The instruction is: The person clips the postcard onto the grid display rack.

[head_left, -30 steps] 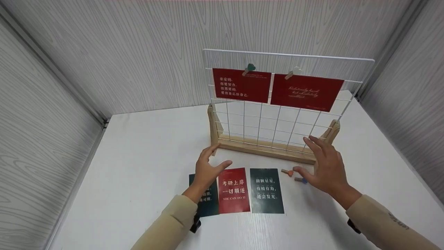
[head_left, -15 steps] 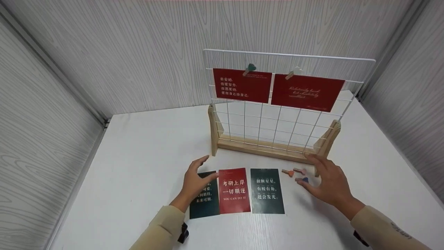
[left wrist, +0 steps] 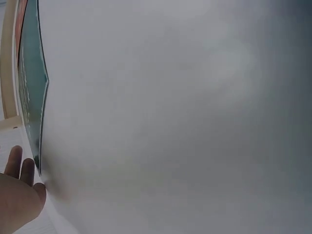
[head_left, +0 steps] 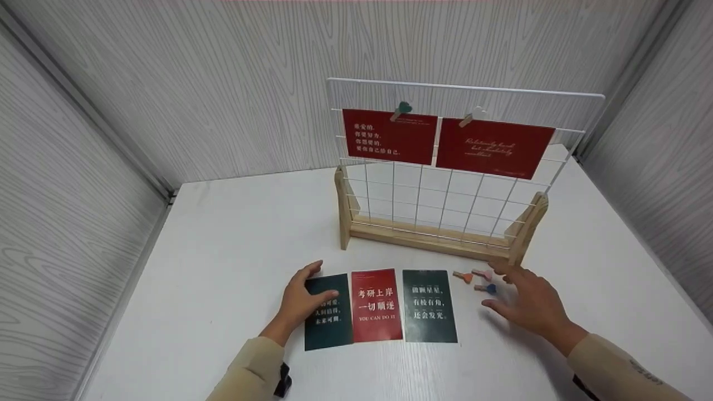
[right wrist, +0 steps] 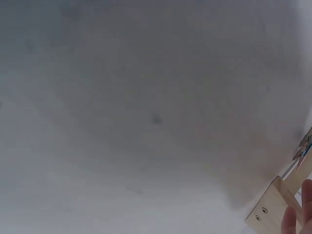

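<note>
My left hand [head_left: 299,301] is at the left dark green card [head_left: 328,331], thumb over its upper part and fingers by its upper left edge, gripping nothing. Beside that card lie a red card [head_left: 376,328] and another dark green card [head_left: 429,328], all with white lettering. My right hand [head_left: 532,301] hovers with spread thumb and fingers just right of three small wooden clips: an orange one [head_left: 466,277], a pink one [head_left: 483,274] and a blue one [head_left: 489,288]. In the left wrist view, fingers [left wrist: 28,170] show near the green card [left wrist: 34,83].
Behind the cards stands a white wire grid [head_left: 445,186] in a wooden base [head_left: 423,242]. Two red cards, one left [head_left: 390,139] and one right [head_left: 493,150], hang on it from a green heart clip [head_left: 404,108] and a white heart clip [head_left: 473,115]. Woodgrain panels surround the white table [head_left: 234,245].
My left hand has drawn back down and left from the stand to the left green card. The right hand has come down away from the grid, uncovering the pink clip. Cards and clips stay put.
</note>
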Available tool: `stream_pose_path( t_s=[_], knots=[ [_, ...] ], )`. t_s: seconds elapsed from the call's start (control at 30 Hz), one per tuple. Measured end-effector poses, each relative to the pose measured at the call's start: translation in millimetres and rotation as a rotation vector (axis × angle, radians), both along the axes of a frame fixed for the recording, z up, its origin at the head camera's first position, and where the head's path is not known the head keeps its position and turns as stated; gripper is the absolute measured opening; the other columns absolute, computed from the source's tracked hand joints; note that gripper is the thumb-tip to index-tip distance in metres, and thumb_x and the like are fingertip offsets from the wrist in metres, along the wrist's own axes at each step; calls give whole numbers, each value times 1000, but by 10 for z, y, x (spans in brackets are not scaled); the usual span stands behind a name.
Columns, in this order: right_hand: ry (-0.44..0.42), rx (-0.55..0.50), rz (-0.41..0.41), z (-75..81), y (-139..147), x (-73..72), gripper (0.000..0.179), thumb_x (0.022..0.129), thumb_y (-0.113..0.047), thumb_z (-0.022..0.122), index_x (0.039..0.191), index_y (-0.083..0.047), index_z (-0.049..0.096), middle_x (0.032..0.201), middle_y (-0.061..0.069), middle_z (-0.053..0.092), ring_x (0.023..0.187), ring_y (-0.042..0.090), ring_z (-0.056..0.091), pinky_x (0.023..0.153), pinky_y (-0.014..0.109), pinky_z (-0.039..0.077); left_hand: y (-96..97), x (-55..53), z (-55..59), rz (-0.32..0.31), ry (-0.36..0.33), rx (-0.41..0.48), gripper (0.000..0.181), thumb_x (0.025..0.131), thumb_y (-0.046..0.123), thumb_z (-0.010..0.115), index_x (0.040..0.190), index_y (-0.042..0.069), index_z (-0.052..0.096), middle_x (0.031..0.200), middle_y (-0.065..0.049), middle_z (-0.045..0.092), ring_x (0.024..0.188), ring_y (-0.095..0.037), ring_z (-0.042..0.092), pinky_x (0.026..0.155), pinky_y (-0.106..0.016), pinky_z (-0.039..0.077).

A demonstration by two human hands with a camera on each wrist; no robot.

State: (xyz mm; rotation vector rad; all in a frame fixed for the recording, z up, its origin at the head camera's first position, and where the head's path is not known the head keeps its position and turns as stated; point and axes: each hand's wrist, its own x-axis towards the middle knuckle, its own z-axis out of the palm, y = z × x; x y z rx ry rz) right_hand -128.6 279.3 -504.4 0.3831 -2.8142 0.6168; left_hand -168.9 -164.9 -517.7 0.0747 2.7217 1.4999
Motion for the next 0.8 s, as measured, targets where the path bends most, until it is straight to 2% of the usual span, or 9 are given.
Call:
stream_pose_path(
  t_s=[0.4,0.57,0.8],
  knots=[
    [-165,-103,-10,-69,46,20,62,75,-31,82,127,-11,55,112,9,65,95,26,62,77,52,50,-104,13,-42,48,-22,-89,75,73,26,84,137,9,49,133,-13,53,128,-31,39,108,-54,26],
    [-200,-151,-33,-90,33,2,56,76,-27,81,124,-10,57,112,8,65,94,25,61,79,50,50,-151,12,-51,49,-31,-137,73,75,22,82,137,7,49,135,-13,51,130,-32,37,109,-54,24],
    [-238,-226,-67,-123,-19,-34,47,78,-20,80,120,-11,61,109,6,66,91,22,60,80,45,50,-158,23,-43,29,-5,-194,70,74,14,82,135,4,50,133,-13,52,127,-32,39,109,-49,26]
  ],
)
